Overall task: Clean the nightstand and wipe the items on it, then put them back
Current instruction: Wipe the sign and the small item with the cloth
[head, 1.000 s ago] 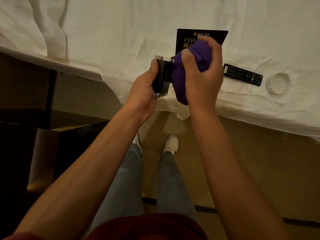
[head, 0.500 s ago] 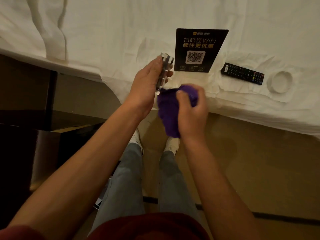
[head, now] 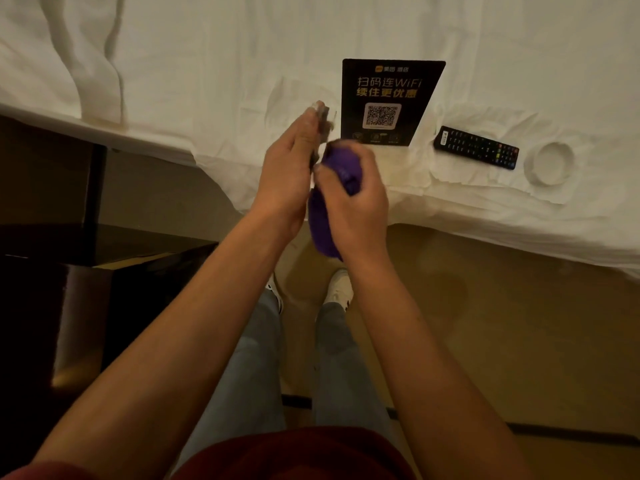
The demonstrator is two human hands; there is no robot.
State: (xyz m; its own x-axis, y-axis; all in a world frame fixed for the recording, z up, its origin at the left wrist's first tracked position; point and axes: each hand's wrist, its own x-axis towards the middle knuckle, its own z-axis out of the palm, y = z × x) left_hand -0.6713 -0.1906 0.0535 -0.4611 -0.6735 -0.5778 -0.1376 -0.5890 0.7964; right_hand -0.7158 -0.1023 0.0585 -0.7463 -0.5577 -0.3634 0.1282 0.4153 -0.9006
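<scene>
**Wiping a small item beside the bed**

The left hand (head: 287,174) has its fingers clenched around a small clear-edged object (head: 321,116), blurred, so I cannot tell what it is. The right hand (head: 356,206) grasps a purple cloth (head: 341,168), pressed against that object's lower part. Just beyond the fingers, on the white bed (head: 207,64), lies a black QR-code sign (head: 388,102); further right of them lie a black remote (head: 476,147) and a white ashtray (head: 549,162).

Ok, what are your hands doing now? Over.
Left hand grips small clear-edged item. Right hand rubs it with purple cloth. Sign, remote wait on bed. Nothing blocking.
</scene>
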